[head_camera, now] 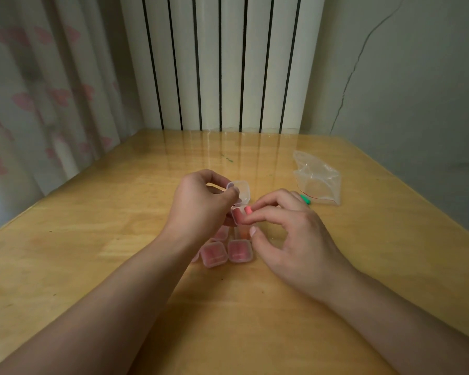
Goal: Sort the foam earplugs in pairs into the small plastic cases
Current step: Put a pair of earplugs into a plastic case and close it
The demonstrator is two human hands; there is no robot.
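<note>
Left hand (pixel 201 204) grips an open case (pixel 240 194) above the surface (pixel 119 226), lid tilted up and back. Right hand (pixel 290 226) pinches a pink earplug (pixel 248 210) at the case mouth, long axis roughly level, pointing left. Filled cases (pixel 228 251) lie closed beneath the hands.

2 bare forearms enter from the lower edge, 1 from 7 o'clock and 1 from 4 o'clock, with no sleeve, watch, bracelet or ring showing on either. The left hand (pixel 201 204) has short, plain nails, as far as they can be seen. The right hand (pixel 290 234) has neatly trimmed nails with a pale, glossy look, clearest on the thumb toward 9 o'clock. The wide lens stretches both forearms near the frame's edge.
</note>
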